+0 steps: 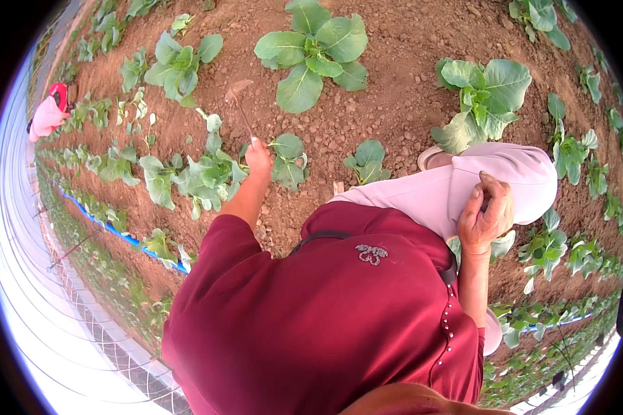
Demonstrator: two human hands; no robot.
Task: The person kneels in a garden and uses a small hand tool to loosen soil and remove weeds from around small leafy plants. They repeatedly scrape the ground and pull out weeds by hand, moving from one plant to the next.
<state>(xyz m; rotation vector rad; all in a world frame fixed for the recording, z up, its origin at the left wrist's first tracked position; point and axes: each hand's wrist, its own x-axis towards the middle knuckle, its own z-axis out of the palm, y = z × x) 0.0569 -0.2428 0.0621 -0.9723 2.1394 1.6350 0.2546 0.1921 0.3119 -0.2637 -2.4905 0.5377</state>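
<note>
My left hand (259, 157) is closed around the handle of a small hand hoe (243, 112), whose thin shaft runs up to a soil-coloured blade over the brown soil. Leafy cabbage-like plants (207, 176) grow just beside this hand. My right hand (484, 213) is by my bent knee in pale pink trousers (509, 171), its fingers curled; whether something small lies inside the curl cannot be told. A large broad-leaved plant (316, 52) stands ahead of me, and another (480, 98) grows just beyond the knee.
Rows of similar young plants (179, 67) run to both sides. A blue hose or pipe (127, 237) lies along a row at the left. Another person (49, 116) in pink and red is low among the plants at the far left, near the greenhouse's pale curved wall (26, 290).
</note>
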